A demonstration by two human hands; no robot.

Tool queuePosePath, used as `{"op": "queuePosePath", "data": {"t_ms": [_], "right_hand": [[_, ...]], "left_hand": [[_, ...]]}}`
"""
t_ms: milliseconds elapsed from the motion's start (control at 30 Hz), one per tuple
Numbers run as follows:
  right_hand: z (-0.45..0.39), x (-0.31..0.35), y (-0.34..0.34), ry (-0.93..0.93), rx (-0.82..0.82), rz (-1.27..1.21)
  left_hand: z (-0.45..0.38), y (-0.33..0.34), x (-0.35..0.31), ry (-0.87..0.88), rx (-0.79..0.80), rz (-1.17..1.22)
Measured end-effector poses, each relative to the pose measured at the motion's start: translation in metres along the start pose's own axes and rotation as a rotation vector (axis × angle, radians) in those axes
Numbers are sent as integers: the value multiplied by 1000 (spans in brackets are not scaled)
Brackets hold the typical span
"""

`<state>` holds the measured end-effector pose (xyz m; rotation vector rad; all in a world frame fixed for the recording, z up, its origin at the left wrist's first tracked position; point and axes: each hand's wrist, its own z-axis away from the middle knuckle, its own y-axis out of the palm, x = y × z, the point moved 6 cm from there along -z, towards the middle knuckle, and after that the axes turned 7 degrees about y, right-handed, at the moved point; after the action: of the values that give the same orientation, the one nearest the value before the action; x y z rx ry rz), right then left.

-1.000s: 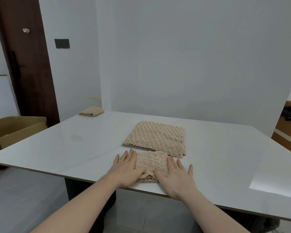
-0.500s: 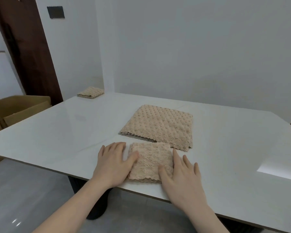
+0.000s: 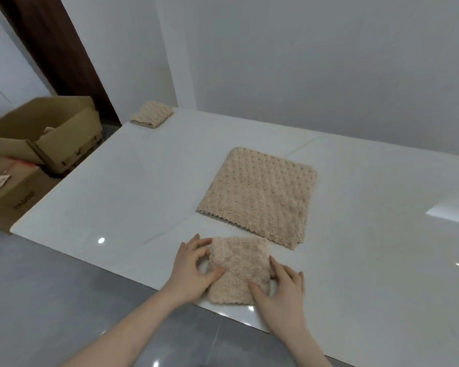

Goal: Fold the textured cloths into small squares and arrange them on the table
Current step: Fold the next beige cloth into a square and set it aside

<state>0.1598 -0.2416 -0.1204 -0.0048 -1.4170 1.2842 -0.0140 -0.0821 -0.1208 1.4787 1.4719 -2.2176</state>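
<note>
- White glossy desk [image 3: 122,186] fills the middle of the view, set against pale grey walls, with a dark wooden door frame [image 3: 64,62] at the back left and a grey floor below the near edge.
- Small folded cloth [image 3: 237,270], beige and nubby, lies at the near edge of the desk, roughly square, its near side close to the rim.
- Left hand [image 3: 190,271] sits at the left side of that cloth; its fingers [image 3: 196,243] are curled and slightly spread, tips at the cloth's far-left corner, and the thumb lies across the cloth's left edge, so the hand grips that side.
- Right hand [image 3: 282,291] sits at the cloth's right side; its fingers [image 3: 278,270] are bent, a little apart, tips against the right edge, with the thumb pressed onto the top face near the near-right corner, pinching that side.
- Both forearms come in from the bottom of the view, angled inward toward the cloth, wrists just past the desk's near edge.
- Larger cloth [image 3: 260,196], same beige with a dotted texture, lies flat just beyond the small one, its scalloped edge nearest; whether the two touch I cannot tell.
- Another small folded cloth [image 3: 151,117] rests at the far-left corner of the desk, well apart from the others.
- Open cardboard box [image 3: 45,133] stands on the floor left of the desk, atop another carton [image 3: 13,200].
</note>
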Motion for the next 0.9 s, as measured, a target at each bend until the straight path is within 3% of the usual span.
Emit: {"op": "queuePosePath", "data": {"t_ms": [133,300,533,900], "right_hand": [[28,41,-34,293,305,-221],[86,92,-80,342,317,-316],[113,92,-116,368,285,-406],[87,26,-214,274,296,-443]], "left_hand": [[26,-28,-44,-296,29,243],[67,-79,-100,-372,20,326],[85,-92,-148,-281,134,356],[84,-20,-251,-246,31,413]]}}
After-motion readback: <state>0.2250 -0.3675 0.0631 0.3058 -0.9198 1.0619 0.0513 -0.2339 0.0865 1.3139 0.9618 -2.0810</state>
